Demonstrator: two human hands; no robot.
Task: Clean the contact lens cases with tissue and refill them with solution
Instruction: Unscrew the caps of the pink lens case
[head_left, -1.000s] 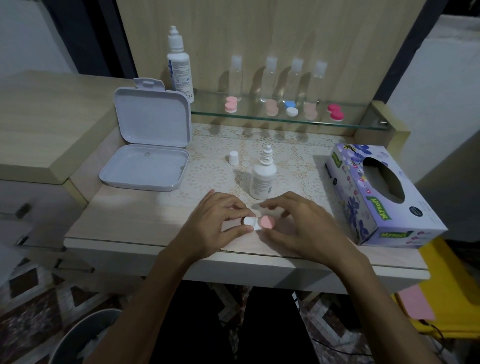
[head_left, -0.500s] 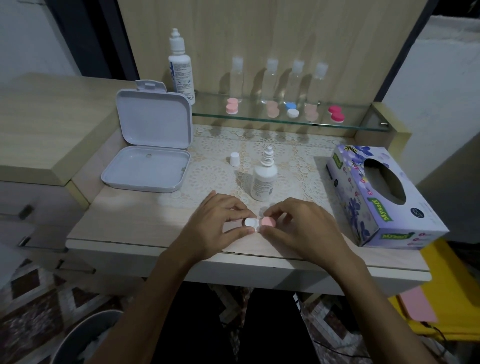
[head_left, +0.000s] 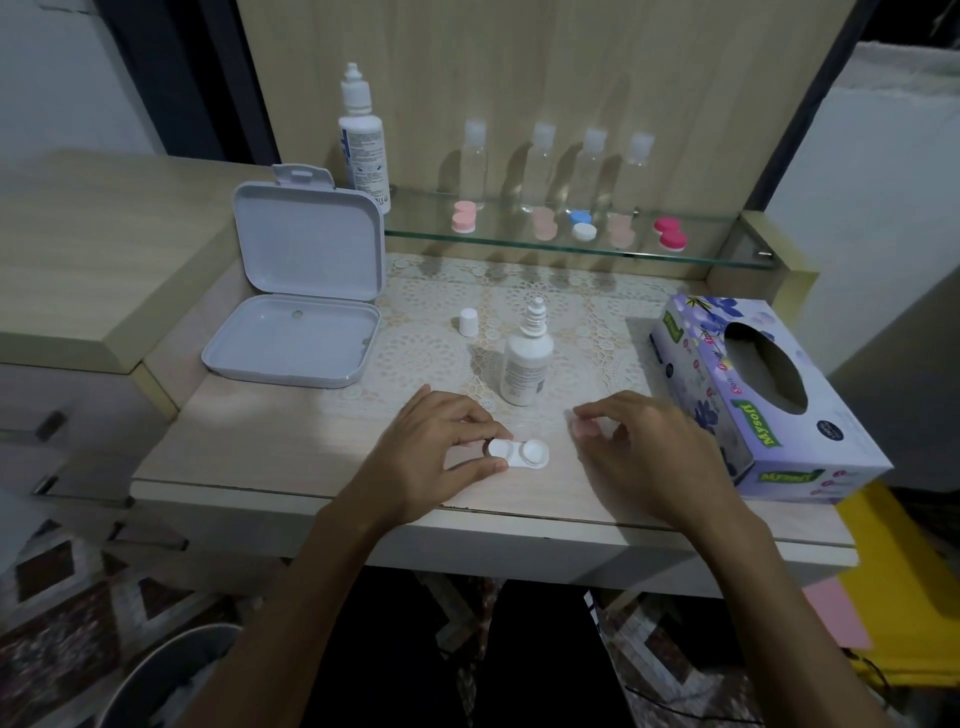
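On a pale wooden vanity top (head_left: 249, 431), a left hand (head_left: 431, 457) is pinching a white lens case (head_left: 519, 453) lying near the front edge. Beside it, a right hand (head_left: 644, 447) is pinching a blurred pink cap (head_left: 583, 427); a bin (head_left: 171, 680) is sitting cut off below.

left hand (head_left: 431, 457) pinches lens case (head_left: 519, 454) | right hand (head_left: 639, 447) holds pink cap (head_left: 583, 427)

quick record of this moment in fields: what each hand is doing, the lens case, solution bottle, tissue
left hand: pinches the left end of the lens case on the table
right hand: holds a pink cap, lifted off to the right of the case
lens case: white, right well uncovered
solution bottle: upright behind the case, uncapped; its white cap stands to its left
tissue box: far right, no tissue pulled
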